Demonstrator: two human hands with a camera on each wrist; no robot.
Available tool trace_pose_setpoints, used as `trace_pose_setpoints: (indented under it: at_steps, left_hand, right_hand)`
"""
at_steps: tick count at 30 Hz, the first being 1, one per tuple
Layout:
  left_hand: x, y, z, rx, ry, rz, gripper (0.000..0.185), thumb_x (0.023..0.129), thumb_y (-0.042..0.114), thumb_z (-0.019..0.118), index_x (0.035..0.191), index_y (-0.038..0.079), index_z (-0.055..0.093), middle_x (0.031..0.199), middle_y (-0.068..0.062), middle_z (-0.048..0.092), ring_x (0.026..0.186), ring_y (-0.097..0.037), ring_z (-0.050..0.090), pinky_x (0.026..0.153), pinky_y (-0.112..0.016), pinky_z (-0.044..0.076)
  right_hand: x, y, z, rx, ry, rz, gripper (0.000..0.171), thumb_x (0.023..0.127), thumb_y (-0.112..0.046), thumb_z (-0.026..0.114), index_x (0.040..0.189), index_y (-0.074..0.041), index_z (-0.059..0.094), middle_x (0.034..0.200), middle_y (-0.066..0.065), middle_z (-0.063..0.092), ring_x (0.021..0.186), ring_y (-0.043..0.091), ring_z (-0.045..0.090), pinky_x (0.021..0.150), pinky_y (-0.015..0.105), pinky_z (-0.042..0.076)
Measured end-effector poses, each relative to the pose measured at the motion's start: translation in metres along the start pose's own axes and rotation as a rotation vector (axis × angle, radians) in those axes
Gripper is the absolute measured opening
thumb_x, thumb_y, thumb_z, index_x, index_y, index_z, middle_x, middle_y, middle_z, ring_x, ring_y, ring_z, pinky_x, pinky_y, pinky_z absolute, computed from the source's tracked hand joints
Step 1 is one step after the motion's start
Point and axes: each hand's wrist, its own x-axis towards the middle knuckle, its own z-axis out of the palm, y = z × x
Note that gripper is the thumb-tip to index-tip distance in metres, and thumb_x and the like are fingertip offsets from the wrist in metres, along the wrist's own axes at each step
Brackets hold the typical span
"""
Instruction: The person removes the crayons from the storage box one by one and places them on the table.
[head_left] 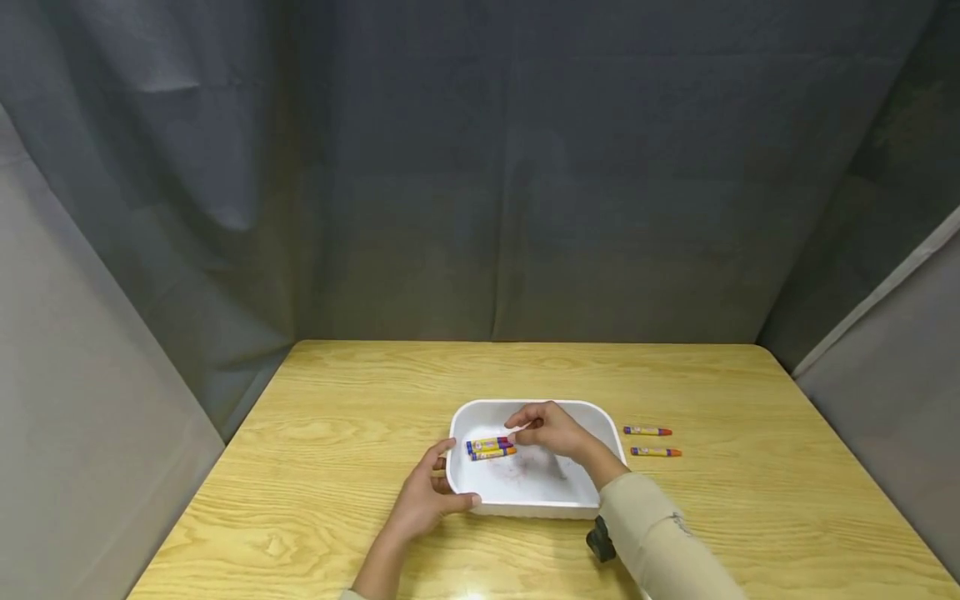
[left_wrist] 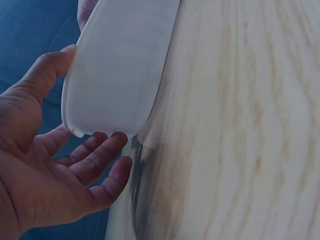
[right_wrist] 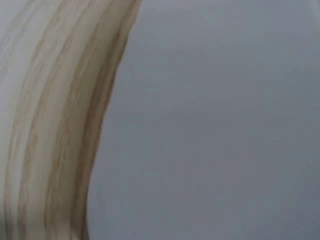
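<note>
Steadying the white tray (head_left: pixel 525 497) at its near-left corner, the left hand (head_left: pixel 426 500) lay open, fingers loose; the left-wrist view alone showed its palm (left_wrist: pixel 45 170). Inside lay 2 crayons (head_left: pixel 491 447), the right hand (head_left: pixel 547 429) above, grip unclear. 2 more crayons (head_left: pixel 651 442) lay right, on the table (head_left: pixel 337 400).

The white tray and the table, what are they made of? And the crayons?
The white tray looks like smooth, matte plastic: thin, rounded walls, one molded piece. The table seems to be wood or a wood-look laminate: pale yellow with wavy grain lines and a slight sheen. The crayons are probably wax wrapped in printed paper; the coloured tips poke out.
</note>
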Motion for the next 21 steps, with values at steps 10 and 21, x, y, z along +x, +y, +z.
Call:
trace_pose_setpoints:
  at_steps: [10,21]
  left_hand:
    - [-0.003,0.002,0.000,-0.009,0.008,0.002,0.093,0.065,0.008,0.084,0.142,0.005,0.032,0.115,-0.025,0.044,0.097,-0.036,0.057,0.071,-0.033,0.054]
    - [-0.002,0.002,0.001,-0.009,0.009,-0.011,0.093,0.065,0.009,0.084,0.142,0.007,0.033,0.116,-0.024,0.043,0.099,-0.036,0.056,0.072,-0.033,0.053]
  right_hand:
    - [0.011,0.006,0.017,0.012,-0.013,0.056,0.024,0.079,-0.006,0.070,0.100,0.005,0.066,0.085,0.009,0.066,0.071,0.015,0.057,0.067,0.036,0.049]
    - [0.008,0.010,0.024,-0.061,-0.025,0.057,0.018,0.074,0.000,0.073,0.090,0.007,0.068,0.083,0.009,0.067,0.073,0.012,0.052,0.066,0.024,0.042]
